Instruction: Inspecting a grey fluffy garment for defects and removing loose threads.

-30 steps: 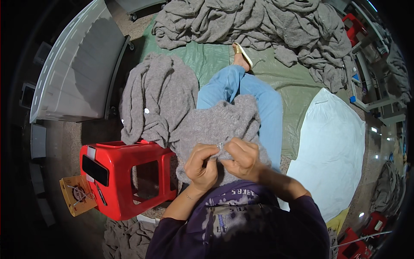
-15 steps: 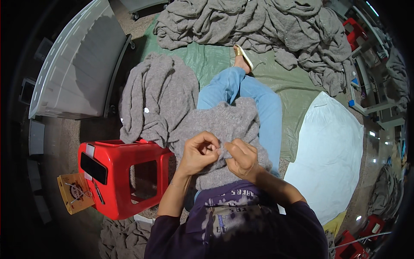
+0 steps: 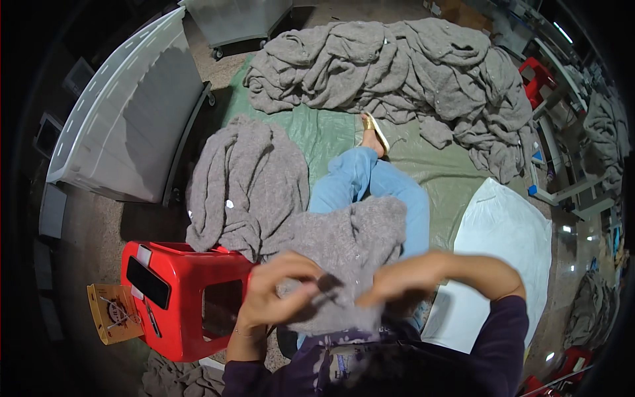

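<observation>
A grey-brown knitted garment (image 3: 344, 231) lies bunched over my lap and thighs. Just above it, my left hand (image 3: 281, 291) is curled, thumb and forefinger brought near each other. A small dark blurred patch shows at those fingertips; I cannot make out what it is. Across a gap to the right is my right hand (image 3: 403, 281), smeared by motion, its fingers drawn together and pointing down-left over the knit. Whatever it pinches is too small or blurred to see.
A red stool (image 3: 192, 281) at my left bears a phone (image 3: 148, 281), a pen (image 3: 153, 320) and a yellow-brown packet (image 3: 116, 313). More knitwear (image 3: 248, 178) is heaped beside it. A larger garment pile (image 3: 397, 66) lies ahead. White sheeting (image 3: 503, 238) is right; a wheeled grey bin (image 3: 132, 112) stands left.
My hands, close together in a pinch before, have moved apart. My right hand has shifted right, its elbow raised. The whole view has tilted, so the surroundings sit lower.
</observation>
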`<state>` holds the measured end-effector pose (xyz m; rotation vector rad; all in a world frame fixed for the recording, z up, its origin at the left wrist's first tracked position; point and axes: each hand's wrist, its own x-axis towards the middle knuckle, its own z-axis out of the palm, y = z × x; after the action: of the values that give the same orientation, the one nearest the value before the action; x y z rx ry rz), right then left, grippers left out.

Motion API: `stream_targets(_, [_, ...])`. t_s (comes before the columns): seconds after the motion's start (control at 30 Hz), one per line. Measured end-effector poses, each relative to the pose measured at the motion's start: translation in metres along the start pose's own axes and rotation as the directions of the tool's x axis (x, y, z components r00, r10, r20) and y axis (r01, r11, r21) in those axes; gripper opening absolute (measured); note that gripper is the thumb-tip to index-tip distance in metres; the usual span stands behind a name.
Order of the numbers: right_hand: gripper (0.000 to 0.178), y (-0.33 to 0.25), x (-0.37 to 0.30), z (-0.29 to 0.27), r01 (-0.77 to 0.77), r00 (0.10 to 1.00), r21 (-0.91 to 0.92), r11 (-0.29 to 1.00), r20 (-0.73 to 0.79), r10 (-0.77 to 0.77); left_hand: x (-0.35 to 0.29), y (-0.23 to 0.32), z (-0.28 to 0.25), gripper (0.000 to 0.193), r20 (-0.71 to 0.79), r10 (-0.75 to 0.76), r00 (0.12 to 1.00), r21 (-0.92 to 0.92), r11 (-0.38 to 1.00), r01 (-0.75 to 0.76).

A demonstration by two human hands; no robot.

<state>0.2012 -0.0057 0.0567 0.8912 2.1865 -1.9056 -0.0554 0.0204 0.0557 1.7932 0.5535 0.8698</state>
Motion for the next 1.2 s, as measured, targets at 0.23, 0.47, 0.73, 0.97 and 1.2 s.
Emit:
stream_targets(0.23, [0.02, -0.074, 0.012, -0.318, -0.579, 0.202, -0.277, 0.767, -0.96, -0.194, 0.004, -0.06, -0.043, 0.009, -0.668, -0.337, 0.663, -0.37, 0.924, 0.096])
stream_targets(0.47, [0.024, -0.268, 0.015, -0.441, -0.084, -0.675, -0.503, 0.86, -0.606, -0.42, -0.03, -0.096, -0.087, 0.01, -0.798, -0.396, 0.455, -0.365, 0.917, 0.159])
stream_targets(0.73, [0.03, -0.076, 0.072, -0.493, -0.419, -0.032, -0.42, 0.805, -0.879, -0.475, -0.025, -0.224, -0.074, 0.012, -0.664, -0.63, 0.402, -0.462, 0.769, 0.442])
stream_targets(0.97, [0.035, 0.114, 0.132, -0.238, -0.261, 0.618, -0.532, 0.806, -0.733, -0.283, -0.051, -0.341, -0.068, 0.072, -0.823, -0.312, 0.474, 0.407, 0.26, 0.876])
stream_targets(1.2, [0.021, 0.169, 0.065, -0.019, -0.183, 0.426, 0.281, 0.942, -0.841, 0.333, -0.061, -0.371, -0.079, 0.072, -0.833, -0.546, 0.089, 0.015, 0.138, 0.99])
